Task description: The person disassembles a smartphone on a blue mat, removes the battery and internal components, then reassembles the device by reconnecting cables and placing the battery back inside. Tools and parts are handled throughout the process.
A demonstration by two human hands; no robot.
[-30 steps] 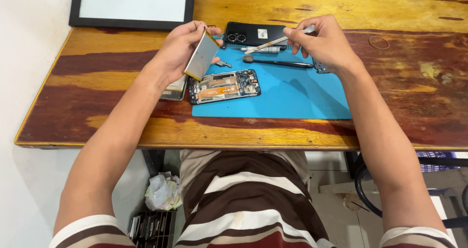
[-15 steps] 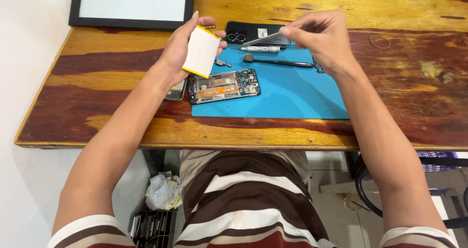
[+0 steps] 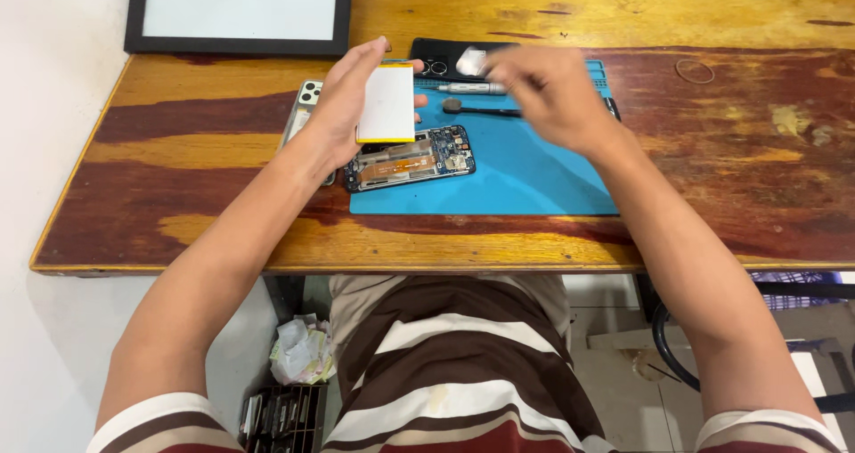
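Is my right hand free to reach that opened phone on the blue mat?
Probably yes. The right hand hovers just beyond the opened phone on the blue mat, with bare mat between them, though it looks blurred.

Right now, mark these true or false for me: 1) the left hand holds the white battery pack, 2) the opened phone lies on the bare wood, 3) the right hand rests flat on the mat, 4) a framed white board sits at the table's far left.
1) True. The left hand holds the white battery pack, flat face toward the camera.
2) False. The opened phone lies on the blue mat, at its left end.
3) False. The right hand is raised above the mat and blurred; what it grips cannot be told.
4) True. The black-framed white board sits at the far left of the wooden table.
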